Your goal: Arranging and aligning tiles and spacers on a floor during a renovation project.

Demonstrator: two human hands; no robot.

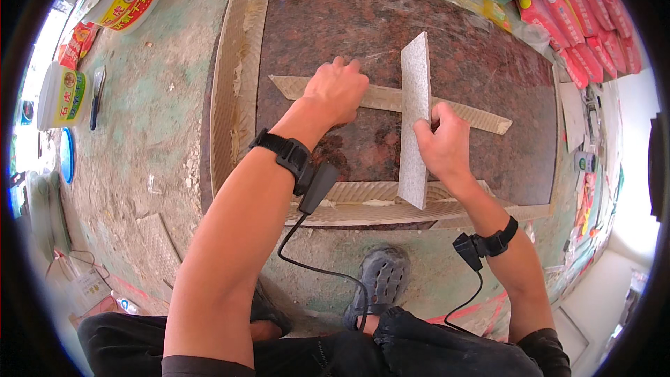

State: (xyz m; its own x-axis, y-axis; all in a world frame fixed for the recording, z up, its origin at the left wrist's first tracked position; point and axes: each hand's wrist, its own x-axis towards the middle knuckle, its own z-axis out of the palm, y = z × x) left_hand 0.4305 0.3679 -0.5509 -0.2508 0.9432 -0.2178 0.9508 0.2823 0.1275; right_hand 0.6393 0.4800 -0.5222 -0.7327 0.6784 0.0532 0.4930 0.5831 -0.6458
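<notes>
A dark red-brown speckled stone slab point(474, 49) lies in front of me. Across it runs a long beige strip point(481, 119) with slanted ends. My left hand point(333, 92) is closed over that strip left of its middle, the fingertips partly hidden behind the knuckles. In my right hand point(444, 143) is a grey-white speckled stone strip point(416, 98), pinched at its right edge between thumb and fingers. This strip points away from me and crosses over the beige one. Whether the two strips touch I cannot tell.
Ridged strips with adhesive line the slab's left edge point(237, 77) and near edge point(349, 202). White buckets point(66, 98) and a knife-like tool point(98, 94) stand or lie at left. Red bags point(586, 21) are piled at far right. A ridged offcut point(159, 244) lies near left.
</notes>
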